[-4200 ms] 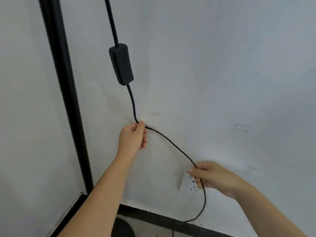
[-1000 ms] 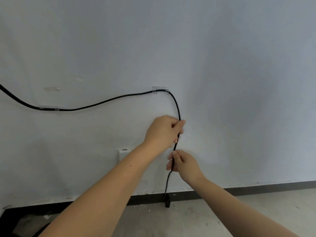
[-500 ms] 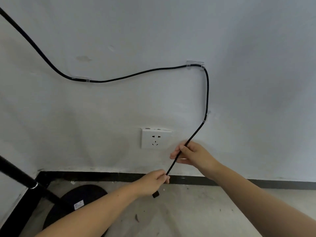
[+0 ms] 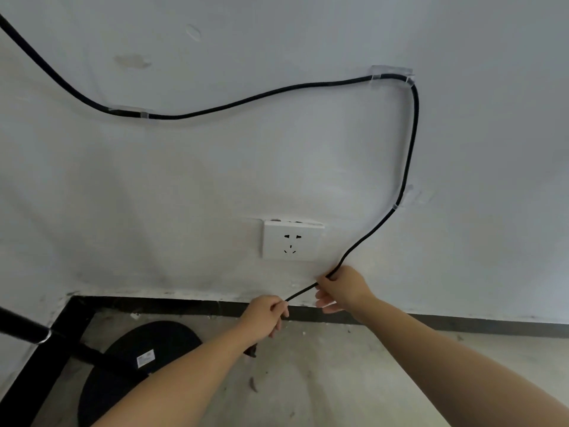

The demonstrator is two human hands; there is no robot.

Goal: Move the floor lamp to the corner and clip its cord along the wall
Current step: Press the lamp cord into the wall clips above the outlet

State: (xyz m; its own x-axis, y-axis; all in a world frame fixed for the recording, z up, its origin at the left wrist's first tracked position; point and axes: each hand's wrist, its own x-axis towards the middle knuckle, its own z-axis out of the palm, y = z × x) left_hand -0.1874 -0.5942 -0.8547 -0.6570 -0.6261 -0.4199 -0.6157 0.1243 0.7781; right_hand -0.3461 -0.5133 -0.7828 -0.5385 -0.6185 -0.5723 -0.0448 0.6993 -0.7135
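Observation:
A black lamp cord (image 4: 246,101) runs along the white wall through three clear clips: one at the left (image 4: 131,111), one at the upper right (image 4: 391,73), one lower at the right (image 4: 400,202). From the lowest clip the cord slants down to my right hand (image 4: 341,289), which pinches it. My left hand (image 4: 264,317) is shut on the cord's end; the plug (image 4: 251,352) pokes out below my wrist. The lamp's round black base (image 4: 138,365) sits on the floor in the corner, its pole (image 4: 21,328) leaving the frame at the left.
A white wall socket (image 4: 291,241) sits just left of the cord, above my hands. A black skirting board (image 4: 462,325) runs along the foot of both walls. The concrete floor (image 4: 338,380) carries small bits of debris.
The cord now sits in a third, lower clip. My left hand has dropped from the wall to the cord's plug end. The view has tilted down and left, showing socket and lamp base.

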